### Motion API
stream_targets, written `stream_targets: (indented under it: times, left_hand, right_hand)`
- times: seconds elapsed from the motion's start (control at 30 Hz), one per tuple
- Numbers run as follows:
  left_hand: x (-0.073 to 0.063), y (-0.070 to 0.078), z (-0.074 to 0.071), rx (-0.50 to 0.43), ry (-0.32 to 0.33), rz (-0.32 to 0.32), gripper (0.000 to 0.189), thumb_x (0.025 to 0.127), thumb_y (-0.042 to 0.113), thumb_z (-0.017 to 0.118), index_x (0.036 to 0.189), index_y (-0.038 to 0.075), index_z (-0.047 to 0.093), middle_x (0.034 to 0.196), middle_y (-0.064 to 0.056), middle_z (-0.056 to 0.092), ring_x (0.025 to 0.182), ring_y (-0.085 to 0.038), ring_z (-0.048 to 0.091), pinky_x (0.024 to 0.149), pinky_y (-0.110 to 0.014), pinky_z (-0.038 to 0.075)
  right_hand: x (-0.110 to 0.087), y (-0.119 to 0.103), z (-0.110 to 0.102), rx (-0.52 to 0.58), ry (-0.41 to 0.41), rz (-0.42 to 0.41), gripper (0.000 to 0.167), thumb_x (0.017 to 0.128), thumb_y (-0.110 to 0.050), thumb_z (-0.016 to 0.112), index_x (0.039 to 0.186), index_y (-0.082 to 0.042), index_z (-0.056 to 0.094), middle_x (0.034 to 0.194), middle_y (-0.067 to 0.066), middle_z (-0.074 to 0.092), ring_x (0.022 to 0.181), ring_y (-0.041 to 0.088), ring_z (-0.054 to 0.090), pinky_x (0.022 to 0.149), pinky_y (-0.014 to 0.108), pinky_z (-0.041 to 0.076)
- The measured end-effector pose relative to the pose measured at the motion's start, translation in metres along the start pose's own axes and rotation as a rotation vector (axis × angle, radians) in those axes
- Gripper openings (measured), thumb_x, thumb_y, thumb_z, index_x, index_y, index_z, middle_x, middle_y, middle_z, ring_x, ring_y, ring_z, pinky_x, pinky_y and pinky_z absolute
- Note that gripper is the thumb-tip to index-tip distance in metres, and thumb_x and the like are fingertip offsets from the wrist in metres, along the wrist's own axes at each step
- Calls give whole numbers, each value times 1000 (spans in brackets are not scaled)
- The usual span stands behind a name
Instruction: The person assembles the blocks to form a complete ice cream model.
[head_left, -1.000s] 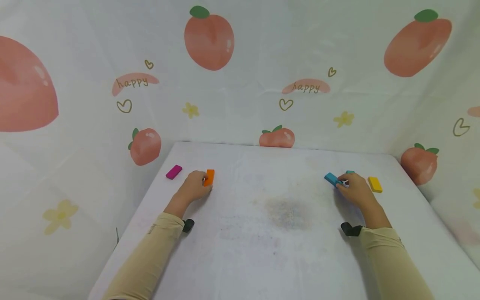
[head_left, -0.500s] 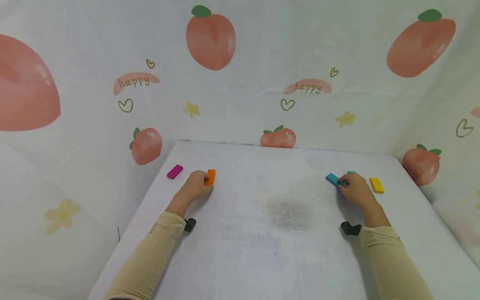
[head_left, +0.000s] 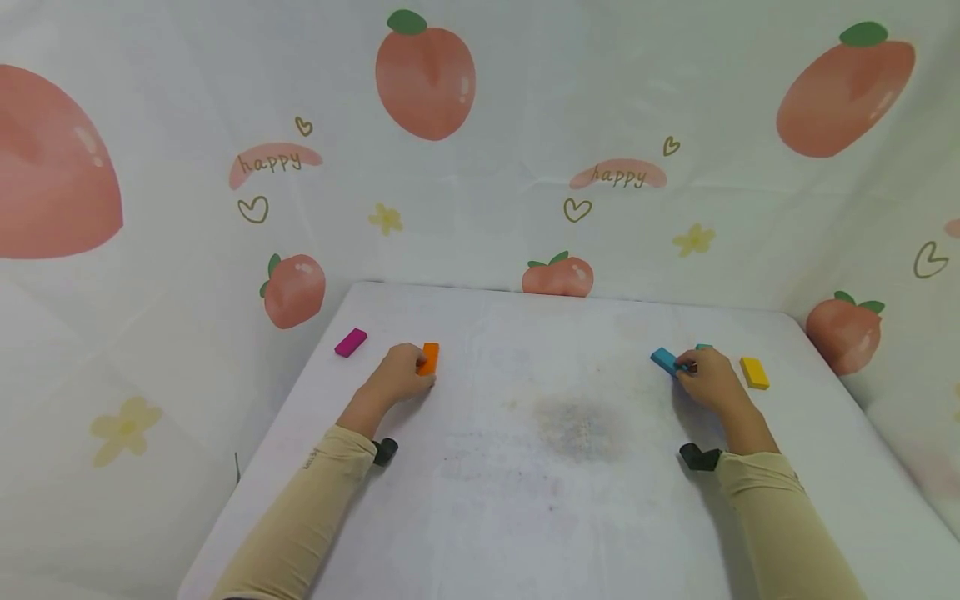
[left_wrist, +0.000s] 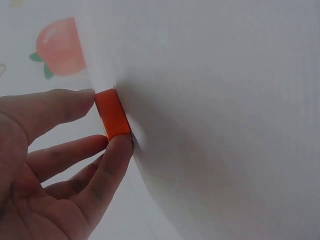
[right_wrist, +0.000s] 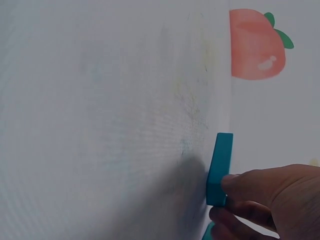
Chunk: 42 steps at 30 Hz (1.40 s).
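Note:
In the head view my left hand (head_left: 397,372) pinches an orange rectangular block (head_left: 431,355) at the left part of the table. Up close in the left wrist view, thumb and fingertips grip the orange block (left_wrist: 113,115) at its ends. Over on the right, my right hand (head_left: 708,382) holds a blue block (head_left: 663,361) near its lower end, with thumb and fingers on either side; the right wrist view has this block (right_wrist: 220,165) standing out beyond the fingertips. A teal block (head_left: 703,346) lies just behind the right hand, mostly hidden by it.
A magenta block (head_left: 350,342) lies near the table's far left edge. Right of my right hand sits a yellow block (head_left: 754,372). The white table (head_left: 495,517) ends at a peach-printed cloth (head_left: 480,208). Both wrists carry a small black device (head_left: 700,457).
My left hand has shifted slightly to the right together with the orange block. The right hand and the blue block stay nearly in place.

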<state>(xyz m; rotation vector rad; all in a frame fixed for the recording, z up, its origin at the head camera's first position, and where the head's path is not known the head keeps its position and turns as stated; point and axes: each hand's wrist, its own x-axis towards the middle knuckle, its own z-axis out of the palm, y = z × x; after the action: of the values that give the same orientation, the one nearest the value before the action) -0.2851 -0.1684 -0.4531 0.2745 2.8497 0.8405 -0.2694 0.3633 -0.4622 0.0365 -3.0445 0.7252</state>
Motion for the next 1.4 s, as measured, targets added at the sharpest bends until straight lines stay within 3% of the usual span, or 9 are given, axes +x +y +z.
stream_targets:
  times: [0.47, 0.9, 1.4]
  left_hand:
    - [-14, 27, 13, 34, -49, 32, 42, 96, 16, 79, 126, -11, 68, 118, -20, 68, 105, -30, 61, 103, -49, 55]
    - [-29, 53, 32, 66, -81, 58, 39, 93, 18, 84, 119, -7, 70, 106, -13, 66, 96, -25, 58, 96, -42, 56]
    - [-48, 79, 47, 87, -123, 129, 31, 90, 19, 86, 102, -3, 69, 88, -7, 58, 82, -20, 51, 72, -30, 44]
  right_hand:
    - [6, -14, 7, 8, 2, -48, 29, 98, 0, 64, 121, 16, 68, 119, 36, 65, 113, 51, 63, 101, 65, 52]
    - [9, -35, 14, 35, -29, -40, 30, 98, -1, 65, 123, 14, 67, 125, 36, 62, 118, 51, 60, 104, 64, 51]
    - [15, -50, 26, 46, -12, -126, 25, 96, 2, 65, 116, 16, 70, 116, 34, 65, 112, 51, 63, 100, 62, 53]
